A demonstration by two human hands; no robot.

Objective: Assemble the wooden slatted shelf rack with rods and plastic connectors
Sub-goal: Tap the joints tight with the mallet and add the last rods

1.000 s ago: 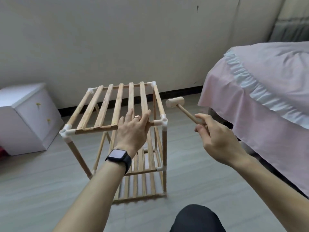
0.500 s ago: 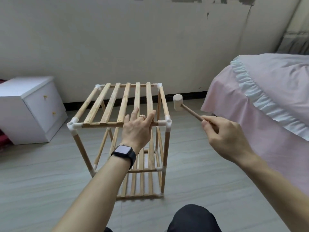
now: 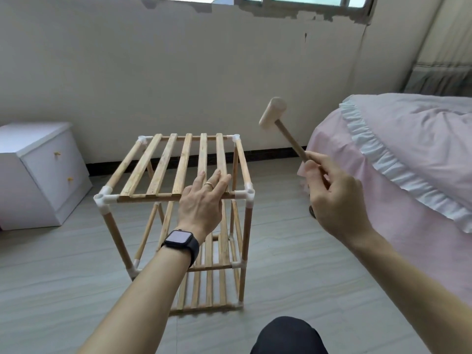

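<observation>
An off-white wall [image 3: 178, 72] with flaking paint has a window [image 3: 306, 0] along its top and a dark baseboard [image 3: 270, 152] at its foot. At the wall's left end stands a white two-drawer nightstand [image 3: 38, 175], and at its right end a pink-covered bed [image 3: 408, 162] and a grey curtain [image 3: 447, 60]. Pale grey floor [image 3: 63, 277] spreads below.

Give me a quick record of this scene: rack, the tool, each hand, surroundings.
rack: wooden rack upright on the floor, slatted shelves, white corner connectors
tool: wooden mallet, head in the air right of the rack, touching nothing
left: left hand flat on the top shelf's near edge, fingers straight
right: right hand grips the mallet handle
surroundings: white cabinet left, pink bed right
</observation>
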